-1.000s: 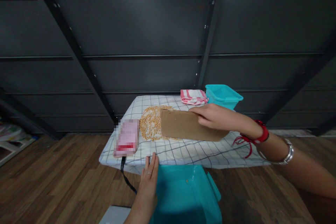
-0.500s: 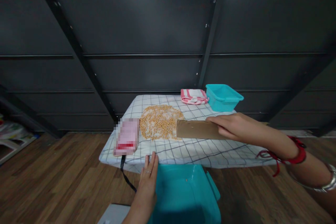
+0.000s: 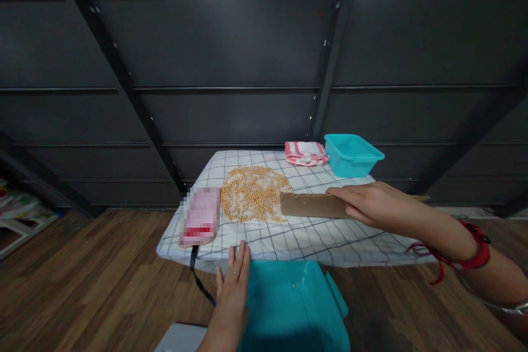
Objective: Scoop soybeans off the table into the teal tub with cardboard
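Observation:
My right hand (image 3: pixel 367 203) grips a flat strip of brown cardboard (image 3: pixel 307 205) from above, fingers wrapped over its upper edge. The strip stands on its long side, its left end at the right border of a spread of small yellow beans or beads (image 3: pixel 258 201) mixed with white grains. My left hand (image 3: pixel 234 280) is open, fingers stretched out, resting along the left side of a large teal bin (image 3: pixel 284 267) below the table's front edge. One small pale piece lies in the bin. My left palm is turned away.
A checked cloth (image 3: pixel 264 242) covers the table. A folded pink-striped towel (image 3: pixel 306 153) and a small turquoise basket (image 3: pixel 352 157) sit at the back right. A blurred-out pink item (image 3: pixel 201 214) with a black strap lies left. A dark panelled wall (image 3: pixel 223 38) rises behind.
The cardboard strip and my right hand have shifted very slightly right. My left thumb now shows apart from the fingers. The spread of yellow pieces looks nearly the same.

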{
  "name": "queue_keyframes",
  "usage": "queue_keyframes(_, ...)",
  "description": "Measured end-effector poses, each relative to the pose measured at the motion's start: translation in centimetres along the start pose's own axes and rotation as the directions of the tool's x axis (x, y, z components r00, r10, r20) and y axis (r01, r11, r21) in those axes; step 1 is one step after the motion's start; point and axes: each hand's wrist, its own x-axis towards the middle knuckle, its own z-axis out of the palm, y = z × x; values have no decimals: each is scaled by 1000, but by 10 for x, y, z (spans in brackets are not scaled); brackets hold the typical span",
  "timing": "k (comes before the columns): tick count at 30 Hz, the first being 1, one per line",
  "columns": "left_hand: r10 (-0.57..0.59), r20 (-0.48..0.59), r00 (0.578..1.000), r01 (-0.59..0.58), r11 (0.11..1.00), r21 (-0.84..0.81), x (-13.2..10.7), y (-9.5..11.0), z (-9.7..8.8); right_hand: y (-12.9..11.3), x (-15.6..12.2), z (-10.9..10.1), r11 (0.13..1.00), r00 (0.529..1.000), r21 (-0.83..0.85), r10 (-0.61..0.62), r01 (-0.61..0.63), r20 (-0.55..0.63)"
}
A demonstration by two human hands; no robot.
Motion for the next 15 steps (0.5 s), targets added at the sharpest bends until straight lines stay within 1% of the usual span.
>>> queue_keyframes(6,-2,-23,1000,4,995,99,0,1,4,-2,2,1,999,999,38,-1,0,32)
queue_keyframes(11,38,-69,997,-30,994,107,0,0,5,-3,1,-1,997,998,76,1,-6,64)
queue_keyframes(15,44,-63,997,-36,991,131,0,-1,7,-1,0,-1,994,999,106,0,-4,39)
